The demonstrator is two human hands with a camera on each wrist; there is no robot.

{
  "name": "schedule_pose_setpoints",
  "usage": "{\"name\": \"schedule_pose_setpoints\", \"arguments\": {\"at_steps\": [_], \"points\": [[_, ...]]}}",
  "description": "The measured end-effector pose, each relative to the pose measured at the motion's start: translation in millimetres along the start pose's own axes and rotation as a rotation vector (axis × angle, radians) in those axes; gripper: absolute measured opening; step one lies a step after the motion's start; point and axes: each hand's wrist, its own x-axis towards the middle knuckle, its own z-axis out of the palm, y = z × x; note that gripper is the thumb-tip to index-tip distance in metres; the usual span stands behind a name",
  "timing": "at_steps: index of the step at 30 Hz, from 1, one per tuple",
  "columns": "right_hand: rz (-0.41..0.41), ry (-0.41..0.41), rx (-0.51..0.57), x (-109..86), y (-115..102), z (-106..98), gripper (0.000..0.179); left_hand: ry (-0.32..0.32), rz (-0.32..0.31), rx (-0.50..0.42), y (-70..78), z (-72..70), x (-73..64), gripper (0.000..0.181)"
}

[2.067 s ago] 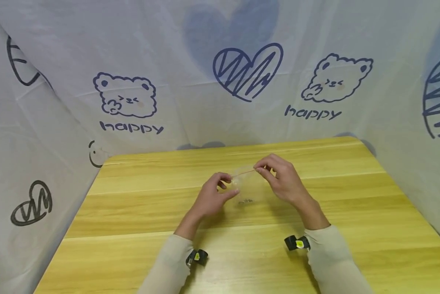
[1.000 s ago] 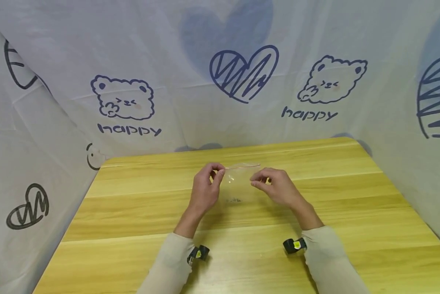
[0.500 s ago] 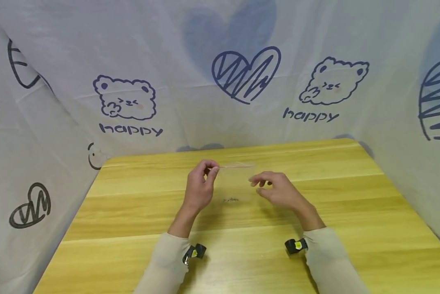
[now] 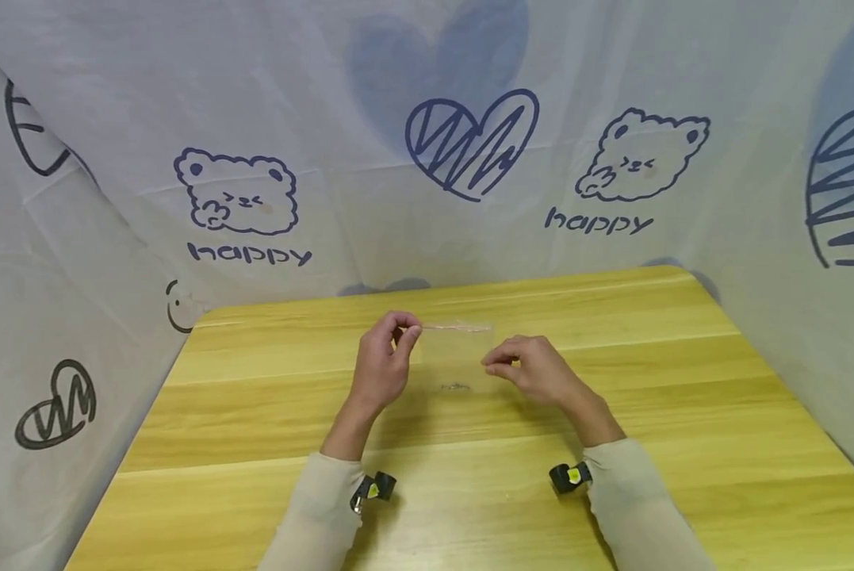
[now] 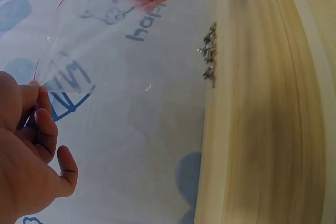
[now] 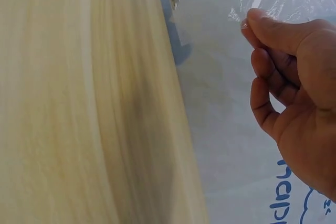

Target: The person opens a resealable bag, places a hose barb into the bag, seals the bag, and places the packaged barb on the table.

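A clear zip-lock bag [image 4: 457, 355] with a thin red line along its top hangs upright between the two hands. Small metal pieces, perhaps screws, [image 5: 210, 56] lie heaped along its bottom; their exact kind is too small to tell. The left hand [image 4: 382, 361] pinches the bag's upper left corner at the red line between thumb and index finger. Lower down, on the bag's right edge, thumb and index finger of the right hand [image 4: 537, 371] pinch the plastic. In the right wrist view, the right hand's other fingers curl loosely beneath the pinch.
A wooden table [image 4: 269, 428] with rounded far corners lies under the hands. White cloth [image 4: 369, 206] printed with bears and hearts hangs behind it and at both sides. A small black camera [image 4: 569, 477] sits on each wrist.
The right hand has let go of the bag's top edge, come lower with loosened fingers, and now pinches the right side. The left hand has taken the upper left corner and shifted left.
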Motion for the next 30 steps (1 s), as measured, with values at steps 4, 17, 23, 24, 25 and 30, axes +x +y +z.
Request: {"name": "schedule_pose_setpoints", "arguments": {"at_steps": [4,17,23,24,25,30], "points": [[0.021,0.018,0.028,0.8,-1,-3,0.017,0.010,-0.003,-0.021,-0.3,2.4,0.1,0.014],[0.019,0.305,0.150,2.1,-15,-18,0.014,-0.008,-0.039,-0.058,2.5,11.4,-3.6,0.012],[0.043,0.327,0.163,0.2,-16,-21,0.014,-0.020,-0.054,-0.059,3.1,13.3,-4.2,0.012],[0.047,0.326,0.174,0.2,-16,-21,0.014,-0.021,-0.060,-0.065,3.1,13.4,-4.2,0.012],[0.049,0.325,0.187,0.3,-16,-21,0.014,-0.022,-0.063,-0.068,3.1,13.4,-4.4,0.012],[0.037,0.333,0.208,1.4,-16,-20,0.012,-0.012,-0.056,-0.076,1.7,13.0,-5.3,0.012]]}}
